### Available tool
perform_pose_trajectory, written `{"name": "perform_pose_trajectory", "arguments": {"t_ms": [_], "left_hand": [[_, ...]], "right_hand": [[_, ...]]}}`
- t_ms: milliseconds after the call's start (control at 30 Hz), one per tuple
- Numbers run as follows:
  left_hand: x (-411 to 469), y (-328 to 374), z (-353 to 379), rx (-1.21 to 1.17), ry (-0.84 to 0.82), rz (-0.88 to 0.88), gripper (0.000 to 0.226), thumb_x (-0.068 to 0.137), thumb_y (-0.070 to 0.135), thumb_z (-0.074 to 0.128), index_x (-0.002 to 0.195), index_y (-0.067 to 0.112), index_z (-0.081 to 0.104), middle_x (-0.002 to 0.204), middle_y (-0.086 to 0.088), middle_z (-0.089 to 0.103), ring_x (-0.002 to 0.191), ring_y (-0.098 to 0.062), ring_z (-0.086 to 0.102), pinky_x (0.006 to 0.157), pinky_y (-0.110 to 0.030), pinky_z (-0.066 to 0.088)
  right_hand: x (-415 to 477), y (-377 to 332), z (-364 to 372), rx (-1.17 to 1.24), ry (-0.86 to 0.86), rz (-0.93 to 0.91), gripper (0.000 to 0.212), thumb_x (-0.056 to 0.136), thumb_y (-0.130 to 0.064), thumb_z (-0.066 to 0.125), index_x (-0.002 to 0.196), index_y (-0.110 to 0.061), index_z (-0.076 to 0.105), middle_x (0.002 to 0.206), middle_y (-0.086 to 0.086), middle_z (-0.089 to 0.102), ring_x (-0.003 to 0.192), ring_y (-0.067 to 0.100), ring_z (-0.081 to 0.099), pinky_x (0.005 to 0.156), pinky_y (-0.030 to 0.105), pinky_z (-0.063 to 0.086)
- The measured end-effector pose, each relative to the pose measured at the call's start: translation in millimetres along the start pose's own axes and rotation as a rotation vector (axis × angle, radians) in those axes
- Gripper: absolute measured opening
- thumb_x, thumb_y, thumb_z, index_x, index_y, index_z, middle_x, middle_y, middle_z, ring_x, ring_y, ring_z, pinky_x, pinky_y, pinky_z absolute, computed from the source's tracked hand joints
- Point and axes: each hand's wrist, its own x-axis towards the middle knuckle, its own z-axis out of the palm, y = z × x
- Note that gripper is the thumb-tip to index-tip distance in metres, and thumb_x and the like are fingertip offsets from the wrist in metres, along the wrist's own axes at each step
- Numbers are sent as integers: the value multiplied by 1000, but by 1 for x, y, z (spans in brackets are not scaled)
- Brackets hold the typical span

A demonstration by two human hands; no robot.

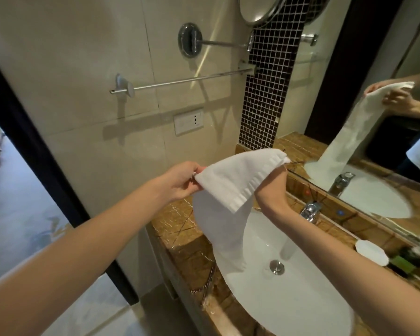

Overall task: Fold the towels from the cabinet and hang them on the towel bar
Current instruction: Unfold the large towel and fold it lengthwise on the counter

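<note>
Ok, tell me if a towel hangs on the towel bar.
No: the towel bar is bare; the left hand grips the white towel.

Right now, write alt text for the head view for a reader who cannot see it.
The left hand and right hand hold a white towel up by its top edge above a white sink. A towel bar spans the tiled wall beyond.

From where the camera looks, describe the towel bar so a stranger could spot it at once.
Start at the beige tiled wall left of the sink. Above the wall socket runs the towel bar, long, thin and bare. Unlike the shorter rod above, it has no round chrome disc.
</note>
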Motion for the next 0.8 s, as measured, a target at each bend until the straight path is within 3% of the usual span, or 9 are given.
{"name": "perform_pose_trajectory", "arguments": {"t_ms": [100, 133, 200, 300, 367, 467, 600, 700, 800], "left_hand": [[-1, -4, 0, 314, 104, 166, 16, 88, 3, 46, 93, 4, 61, 88, -11, 59, 65, -19, 60, 60, -33, 56], [-3, -4, 2, 436, 142, 248, 14, 89, 11, 48, 90, 11, 62, 88, -7, 59, 73, -20, 60, 65, -35, 53], [-8, -5, 6, 671, 218, 457, 23, 89, 34, 51, 104, 19, 60, 110, -5, 53, 98, -21, 55, 83, -36, 48], [-16, -13, 15, 993, 205, 781, 67, 76, 60, 54, 130, 21, 46, 128, -1, 41, 112, -15, 46, 97, -34, 40], [-17, -19, 23, 1157, 221, 939, 71, 74, 55, 61, 131, 18, 44, 125, -2, 47, 113, -16, 47, 98, -35, 41], [-11, -20, 28, 1188, 291, 1019, 55, 75, 40, 70, 122, 17, 52, 114, -3, 58, 105, -22, 53, 90, -39, 44], [-5, -16, 25, 1141, 349, 1008, 17, 83, 25, 64, 98, 18, 66, 90, -3, 69, 84, -26, 61, 69, -36, 48], [-1, -10, 21, 1003, 362, 1043, 9, 85, 20, 63, 77, 18, 67, 66, 1, 63, 64, -20, 56, 56, -31, 40], [-2, 1, 19, 833, 308, 1058, 6, 83, 21, 69, 86, 19, 75, 72, 5, 70, 68, -14, 62, 61, -29, 46]], "right_hand": [[13, 0, 3, 11, 2, 72, 24, 82, 1, 66, 90, -19, 56, 88, -3, 62, 79, 3, 63, 62, 18, 53], [17, -1, 4, 10, 1, 115, 25, 82, 0, 66, 92, -20, 55, 92, -2, 62, 83, 7, 62, 65, 22, 55], [25, 0, 4, -21, -3, 160, 29, 79, 2, 64, 93, -21, 54, 95, -2, 60, 86, 11, 60, 70, 30, 53], [34, -5, 4, -107, -31, 111, 19, 82, -17, 70, 87, -23, 53, 87, -8, 57, 76, 3, 54, 63, 18, 44], [37, -10, 5, -113, -38, 82, 20, 84, -35, 71, 81, -29, 52, 82, -10, 58, 70, 0, 53, 56, 11, 41], [41, -15, 3, -92, -69, 60, 25, 84, -42, 70, 83, -20, 59, 82, -3, 62, 74, 11, 58, 61, 24, 46], [45, -21, -3, -53, -112, 80, 31, 86, -45, 67, 91, -14, 64, 88, 3, 67, 82, 23, 64, 72, 47, 55], [47, -23, -10, -26, -109, 108, 31, 86, -47, 65, 91, -16, 65, 89, 3, 68, 82, 24, 66, 73, 51, 56], [49, -22, -18, -12, -138, 117, 22, 86, -45, 66, 89, -23, 67, 88, 0, 70, 80, 21, 68, 71, 47, 59]]}}
